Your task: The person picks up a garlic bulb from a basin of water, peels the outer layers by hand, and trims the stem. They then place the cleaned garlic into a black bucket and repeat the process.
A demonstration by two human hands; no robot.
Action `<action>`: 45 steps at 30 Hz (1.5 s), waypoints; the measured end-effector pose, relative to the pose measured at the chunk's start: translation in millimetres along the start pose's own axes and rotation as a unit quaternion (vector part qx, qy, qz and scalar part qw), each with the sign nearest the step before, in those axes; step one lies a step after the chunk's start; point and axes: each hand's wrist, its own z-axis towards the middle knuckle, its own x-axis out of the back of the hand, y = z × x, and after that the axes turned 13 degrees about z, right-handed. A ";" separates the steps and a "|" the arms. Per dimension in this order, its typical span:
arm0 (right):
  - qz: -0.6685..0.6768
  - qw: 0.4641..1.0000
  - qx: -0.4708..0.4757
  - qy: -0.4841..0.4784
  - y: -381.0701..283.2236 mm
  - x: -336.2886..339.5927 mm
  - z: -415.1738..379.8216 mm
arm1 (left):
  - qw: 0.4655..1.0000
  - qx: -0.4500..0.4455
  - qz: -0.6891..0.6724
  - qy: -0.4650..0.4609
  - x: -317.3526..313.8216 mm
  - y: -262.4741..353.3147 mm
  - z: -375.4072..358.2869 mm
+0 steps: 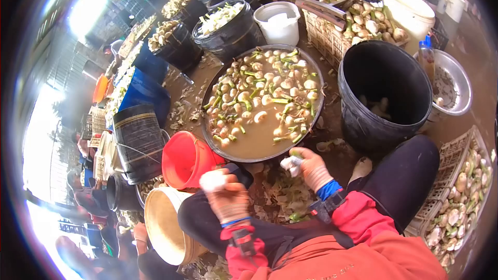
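My left hand (228, 201), in an orange knit glove, is closed on a bright white, rounded bulb (213, 180) above my knee, close to the red bucket (179, 162). My right hand (314, 170), gloved too, has its fingers closed around a whitish piece (292, 165) with a bit of green by the fingertips; I cannot tell exactly what it is. Just beyond my hands stands a wide round basin (244, 159) of murky water. Pale bulbs (260, 117) with cut green stems float in it.
To the right are a tall black bucket (358, 124), a metal bowl (463, 85) and a crate (441, 186) of bulbs. A cream bucket (161, 223) stands at my left. Peelings (285, 197) litter the floor between my legs. Full tubs and crates line the back; other people sit far left.
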 end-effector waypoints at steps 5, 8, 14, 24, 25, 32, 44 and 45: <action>-0.519 0.831 -0.036 -0.195 16.4 -10.3 -18.5 | 0.977 -0.176 0.027 0.116 -19.5 50.3 24.8; -0.560 0.810 0.012 -0.173 27.2 -8.8 -16.6 | 0.961 -0.046 0.264 0.065 1.0 10.9 62.8; -0.410 0.910 -0.061 -0.031 26.8 1.6 -4.1 | 0.643 0.233 0.719 0.128 151.9 -156.6 78.8; -0.171 0.965 0.147 0.133 11.4 1.0 15.2 | 0.531 0.237 0.812 -0.041 148.9 -181.8 67.5; -0.098 0.973 0.153 0.143 15.2 4.8 23.9 | 0.605 0.260 0.752 -0.030 134.1 -171.3 60.8; -0.041 0.992 0.113 0.025 -2.5 -8.2 9.2 | 0.600 0.264 0.754 -0.049 58.0 -129.0 -8.1; -0.223 0.966 0.131 -0.028 2.0 -9.0 -11.7 | 0.674 0.218 0.705 0.047 32.0 -117.3 -48.3; -0.223 0.965 0.132 -0.030 -3.8 -14.3 -15.8 | 0.799 0.351 0.455 0.177 29.5 -110.7 -47.7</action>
